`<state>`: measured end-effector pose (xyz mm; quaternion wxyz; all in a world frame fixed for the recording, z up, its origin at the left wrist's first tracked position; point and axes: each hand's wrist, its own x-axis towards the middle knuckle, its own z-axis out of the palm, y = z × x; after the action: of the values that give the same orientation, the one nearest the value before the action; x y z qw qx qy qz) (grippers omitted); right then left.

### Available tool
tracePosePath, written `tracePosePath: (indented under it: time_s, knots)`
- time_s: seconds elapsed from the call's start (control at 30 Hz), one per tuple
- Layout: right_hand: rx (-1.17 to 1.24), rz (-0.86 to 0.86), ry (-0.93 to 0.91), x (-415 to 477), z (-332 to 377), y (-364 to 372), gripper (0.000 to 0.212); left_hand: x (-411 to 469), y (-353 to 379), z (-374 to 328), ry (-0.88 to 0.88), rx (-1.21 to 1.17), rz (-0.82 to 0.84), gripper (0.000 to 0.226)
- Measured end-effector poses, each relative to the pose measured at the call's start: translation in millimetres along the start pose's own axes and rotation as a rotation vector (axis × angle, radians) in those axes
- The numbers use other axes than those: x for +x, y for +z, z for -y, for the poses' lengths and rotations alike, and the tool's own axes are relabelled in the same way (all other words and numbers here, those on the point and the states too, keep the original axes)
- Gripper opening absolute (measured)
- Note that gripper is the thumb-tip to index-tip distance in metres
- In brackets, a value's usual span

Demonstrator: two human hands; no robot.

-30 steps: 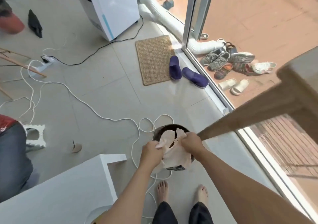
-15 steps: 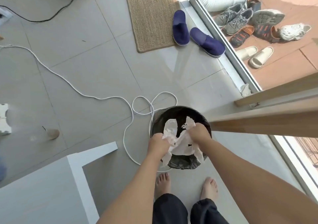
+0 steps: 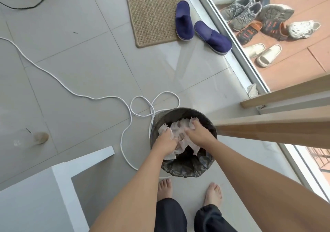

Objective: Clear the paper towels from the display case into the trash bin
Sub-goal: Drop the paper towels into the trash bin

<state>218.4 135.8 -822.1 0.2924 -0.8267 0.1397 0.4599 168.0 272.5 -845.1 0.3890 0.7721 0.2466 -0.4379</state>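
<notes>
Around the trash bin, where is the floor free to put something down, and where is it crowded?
Free: the grey tiles between the white cable, the woven mat and the trash bin. Crowded: the cable loops touching the bin's left, both hands and paper towels inside, the wooden frame on the right.

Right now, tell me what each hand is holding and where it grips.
Both hold the paper towels over the trash bin: the left hand grips the wad's left edge, the right hand presses its upper right part.
</notes>
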Motion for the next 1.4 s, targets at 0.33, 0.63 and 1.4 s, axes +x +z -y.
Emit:
tracePosePath:
  time_s: [0.33, 0.63, 1.4]
  knots:
    - [-0.377, -0.151, -0.184, -117, 61, -58, 0.026, -129, -62, -65, 0.202, 0.115, -0.283, 0.022]
    - [-0.514, -0.323, -0.348, -274, 127, -140, 0.025, -275, -132, -152, 0.473, 0.327, -0.489, 0.024]
    - [-0.384, -1.153, -0.759, -667, 131, -336, 0.022, -627, -148, -371, 1.369, 0.106, -0.917, 0.018]
